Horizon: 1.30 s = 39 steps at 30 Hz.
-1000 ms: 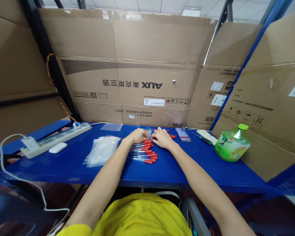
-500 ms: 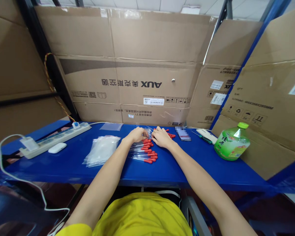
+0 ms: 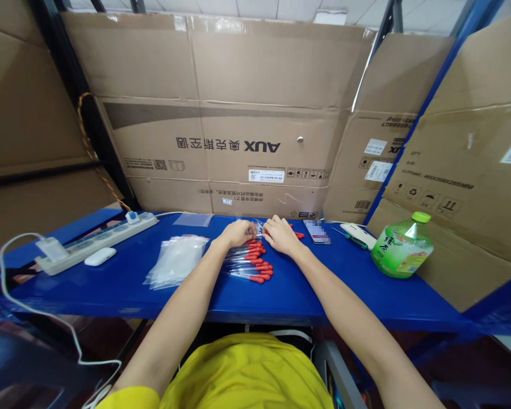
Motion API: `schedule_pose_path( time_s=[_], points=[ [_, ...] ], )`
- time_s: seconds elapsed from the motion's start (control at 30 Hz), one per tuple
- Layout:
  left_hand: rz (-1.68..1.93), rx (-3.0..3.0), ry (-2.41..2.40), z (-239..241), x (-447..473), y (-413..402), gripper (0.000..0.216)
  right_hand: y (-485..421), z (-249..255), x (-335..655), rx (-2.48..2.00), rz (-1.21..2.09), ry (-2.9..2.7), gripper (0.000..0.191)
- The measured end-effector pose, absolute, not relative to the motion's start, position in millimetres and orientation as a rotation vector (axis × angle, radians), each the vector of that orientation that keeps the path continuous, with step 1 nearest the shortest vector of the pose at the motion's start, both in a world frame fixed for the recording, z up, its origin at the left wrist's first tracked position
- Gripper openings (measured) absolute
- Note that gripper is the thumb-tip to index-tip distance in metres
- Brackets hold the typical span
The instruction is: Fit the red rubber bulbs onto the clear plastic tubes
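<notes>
Both my hands meet at the middle of the blue shelf top (image 3: 119, 287). My left hand (image 3: 237, 233) is curled, its fingertips pinching a small clear plastic bag (image 3: 259, 227) held between the two hands. My right hand (image 3: 281, 235) also has its fingers closed on that bag. Just below the hands lies a row of clear droppers with red rubber bulbs (image 3: 255, 265). A few more red bulbs (image 3: 298, 234) show to the right of my right hand. What is inside the bag is hidden by my fingers.
A stack of clear plastic bags (image 3: 175, 259) lies left of the droppers. A white power strip (image 3: 94, 241), a charger with cable and a white case (image 3: 100, 256) sit far left. A phone (image 3: 317, 232), a screwdriver (image 3: 354, 242) and a green bottle (image 3: 402, 246) lie to the right. Cardboard boxes (image 3: 238, 125) wall the back.
Both hands stay pinched together over the droppers; they have shifted only very slightly. The view has tilted a little.
</notes>
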<state>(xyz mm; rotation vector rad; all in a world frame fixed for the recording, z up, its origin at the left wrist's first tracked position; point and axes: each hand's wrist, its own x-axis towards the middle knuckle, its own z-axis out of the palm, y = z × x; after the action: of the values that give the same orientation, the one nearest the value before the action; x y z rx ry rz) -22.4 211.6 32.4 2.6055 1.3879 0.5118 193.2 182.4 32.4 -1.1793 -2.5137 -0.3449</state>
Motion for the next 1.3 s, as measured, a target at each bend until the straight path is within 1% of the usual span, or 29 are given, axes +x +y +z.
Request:
schedule_pose_path(
  time_s=[0.2,0.37,0.5,0.57,0.63,0.7,0.77,0.8,0.87,0.97,1.07,1.13,1.23,1.3],
  points=[
    [0.794,2.508,1.390,36.3,-23.7,212.2,0.015,187.4,43.9,214.6,-1.260,-0.254,-2.326,0.018],
    [0.839,2.472,1.310,35.2,-18.8,212.6,0.024,191.4,47.4,231.1,-1.298,-0.181,-2.321,0.019],
    [0.919,2.435,1.330,35.8,-11.5,209.7,0.020,189.1,50.9,235.0,-1.265,0.047,-2.335,0.019],
    [0.939,2.410,1.341,37.4,-9.6,207.7,0.027,188.0,51.3,234.6,-1.217,0.152,-2.369,0.024],
    [0.928,2.421,1.342,39.3,-9.4,206.0,0.032,188.2,49.7,233.2,-1.192,0.185,-2.429,0.028],
    [0.913,2.451,1.339,41.1,-9.9,204.6,0.034,189.5,46.9,231.9,-1.177,0.184,-2.493,0.025],
    [0.902,2.469,1.337,42.5,-10.0,203.2,0.035,191.4,44.5,231.5,-1.131,0.190,-2.539,0.013],
    [0.898,2.474,1.330,43.2,-9.8,202.4,0.036,192.4,43.8,231.8,-1.100,0.191,-2.540,0.011],
    [0.897,2.477,1.304,44.4,-8.7,200.6,0.037,194.6,43.9,233.8,-1.062,0.181,-2.456,0.015],
    [0.925,2.471,1.256,45.9,-6.6,198.1,0.037,199.1,45.6,238.4,-1.059,0.225,-2.149,0.016],
    [0.976,2.463,1.226,46.7,-5.4,197.2,0.035,204.8,46.3,241.0,-1.022,0.446,-1.828,0.021],
    [1.030,2.462,1.215,46.6,-5.5,197.5,0.034,208.0,45.4,239.7,-0.982,0.561,-1.681,0.028],
    [1.093,2.468,1.198,45.2,-6.5,199.0,0.031,210.0,41.5,233.6,-0.944,0.600,-1.616,0.034],
    [1.081,2.477,1.214,43.1,-7.1,200.3,0.030,209.8,36.5,228.0,-0.965,0.568,-1.663,0.030]
  ],
)
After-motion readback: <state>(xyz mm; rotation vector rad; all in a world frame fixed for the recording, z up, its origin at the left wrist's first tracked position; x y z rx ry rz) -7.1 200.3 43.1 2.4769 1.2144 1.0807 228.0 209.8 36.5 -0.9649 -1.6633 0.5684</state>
